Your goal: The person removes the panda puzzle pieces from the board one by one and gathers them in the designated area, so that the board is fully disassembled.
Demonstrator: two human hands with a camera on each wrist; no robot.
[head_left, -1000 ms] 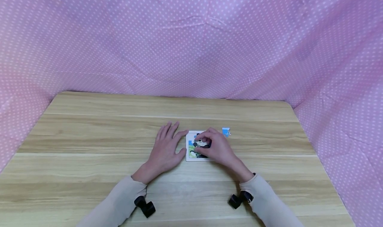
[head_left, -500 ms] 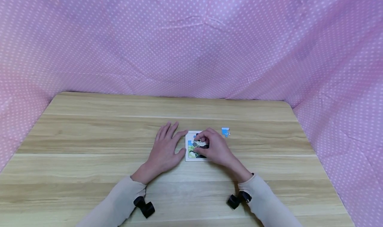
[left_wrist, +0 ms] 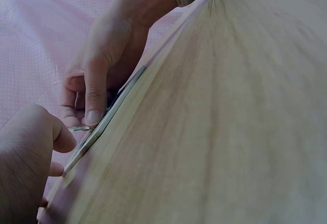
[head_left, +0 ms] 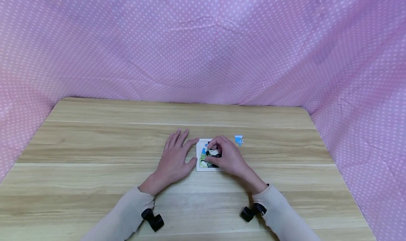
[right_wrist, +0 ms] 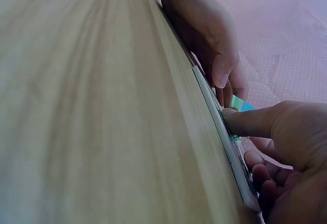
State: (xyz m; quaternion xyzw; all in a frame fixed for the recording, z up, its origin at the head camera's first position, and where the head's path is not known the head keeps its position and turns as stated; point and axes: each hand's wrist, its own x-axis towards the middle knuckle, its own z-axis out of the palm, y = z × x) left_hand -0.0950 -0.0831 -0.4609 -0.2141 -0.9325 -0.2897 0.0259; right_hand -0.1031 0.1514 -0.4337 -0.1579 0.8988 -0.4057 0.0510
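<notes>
A small white-framed panda jigsaw board [head_left: 198, 166] lies flat near the table's middle. My left hand [head_left: 175, 158] rests beside it, fingers spread, with thumb and index finger touching its left edge. Over the picture, my right hand [head_left: 231, 158] pinches a blue-and-green puzzle piece [right_wrist: 240, 103] between thumb and fingers. That piece stands tilted up from the board in the right wrist view; only a thin edge of it shows in the left wrist view. The right hand hides the board's right part. A loose blue-and-white puzzle piece [head_left: 239, 139] lies beyond the board's right side.
The wooden table [head_left: 95, 142] extends on every side of the board. A pink dotted cloth [head_left: 203, 57] hangs behind and beside the table. Each sleeve carries a black wrist camera, one on the left [head_left: 153, 220] and one on the right [head_left: 252, 212].
The blue-and-green piece at the board's left has tilted up and shifted slightly right in my right hand's fingers. My left hand holds its place at the board's edge.
</notes>
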